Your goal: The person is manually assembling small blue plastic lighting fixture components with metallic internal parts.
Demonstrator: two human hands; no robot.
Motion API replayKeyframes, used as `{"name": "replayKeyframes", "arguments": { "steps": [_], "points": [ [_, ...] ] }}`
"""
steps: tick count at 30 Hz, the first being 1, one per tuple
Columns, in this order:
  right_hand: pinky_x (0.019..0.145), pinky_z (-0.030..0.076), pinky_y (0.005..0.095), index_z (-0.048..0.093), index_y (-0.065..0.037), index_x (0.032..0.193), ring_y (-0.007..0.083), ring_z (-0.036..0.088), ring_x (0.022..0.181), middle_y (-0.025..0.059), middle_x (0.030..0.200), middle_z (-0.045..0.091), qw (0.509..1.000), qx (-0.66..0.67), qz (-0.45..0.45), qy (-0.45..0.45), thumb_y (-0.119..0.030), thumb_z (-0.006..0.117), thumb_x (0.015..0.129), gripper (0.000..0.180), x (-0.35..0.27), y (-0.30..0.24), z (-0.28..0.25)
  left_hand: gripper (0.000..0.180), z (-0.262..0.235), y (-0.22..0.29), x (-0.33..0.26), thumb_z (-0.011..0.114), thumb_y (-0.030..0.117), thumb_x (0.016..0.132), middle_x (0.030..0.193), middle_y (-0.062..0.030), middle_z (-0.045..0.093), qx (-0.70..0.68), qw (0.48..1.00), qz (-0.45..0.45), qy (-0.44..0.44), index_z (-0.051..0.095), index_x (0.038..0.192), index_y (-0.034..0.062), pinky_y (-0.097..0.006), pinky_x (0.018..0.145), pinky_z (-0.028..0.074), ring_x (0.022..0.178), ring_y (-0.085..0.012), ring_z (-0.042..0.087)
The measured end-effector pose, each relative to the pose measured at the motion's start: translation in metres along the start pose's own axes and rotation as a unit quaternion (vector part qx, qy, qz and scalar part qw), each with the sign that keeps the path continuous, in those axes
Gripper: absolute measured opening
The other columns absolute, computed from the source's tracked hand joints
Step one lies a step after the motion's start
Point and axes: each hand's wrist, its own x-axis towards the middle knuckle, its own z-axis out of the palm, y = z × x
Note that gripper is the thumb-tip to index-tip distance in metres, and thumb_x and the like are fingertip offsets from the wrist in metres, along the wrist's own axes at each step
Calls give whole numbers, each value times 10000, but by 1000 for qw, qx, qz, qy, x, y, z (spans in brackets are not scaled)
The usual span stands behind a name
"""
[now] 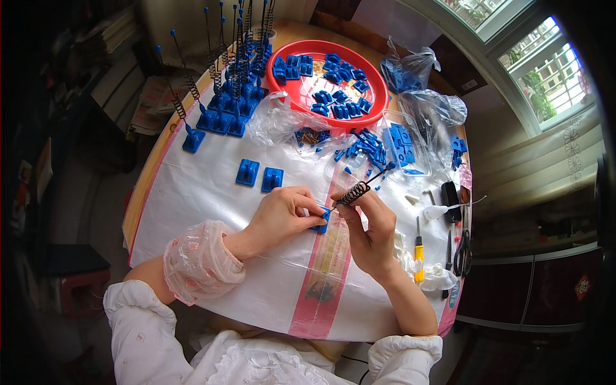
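My left hand (282, 215) pinches a small blue plastic base (323, 226) against the covered table, its thumb and index finger at the near side of the part. Between the fingers of my right hand (370, 231) is a black coil spring (353, 192) on a thin rod with a blue tip, tilted up to the right. The spring's lower end meets the blue base or comes very close to it; my fingers hide the exact contact. Just beyond my left hand lie two blue square bases (247, 172) side by side.
Finished-looking blue bases with upright springs (221, 109) stand at the back left. Behind, a red tray (383, 96) holds blue parts. Loose blue pieces (366, 149), a clear box (410, 168), and plastic bags (276, 122) lie nearby. A yellow screwdriver (419, 260) and black scissors (462, 253) are at right.
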Motion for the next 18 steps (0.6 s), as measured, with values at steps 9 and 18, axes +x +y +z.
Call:
{"name": "replayKeyframes", "arguments": {
  "steps": [9,18],
  "points": [
    [671,515,332,672,29,1054,275,666,772,138,895,633,1000,-3,4,3,83,649,922,144,0,-1,0,118,0,0,0,834,35,822,869,-23,709,11,1000,8,1,814,938,29,-222,637,500,711,-79,634],
    [675,517,328,673,35,1054,276,672,776,141,896,639,1000,3,8,5,91,646,922,146,0,-1,1,120,0,-2,0,828,33,828,863,-26,705,7,1000,3,0,816,947,33,-219,636,505,713,-75,642]
  ]
}}
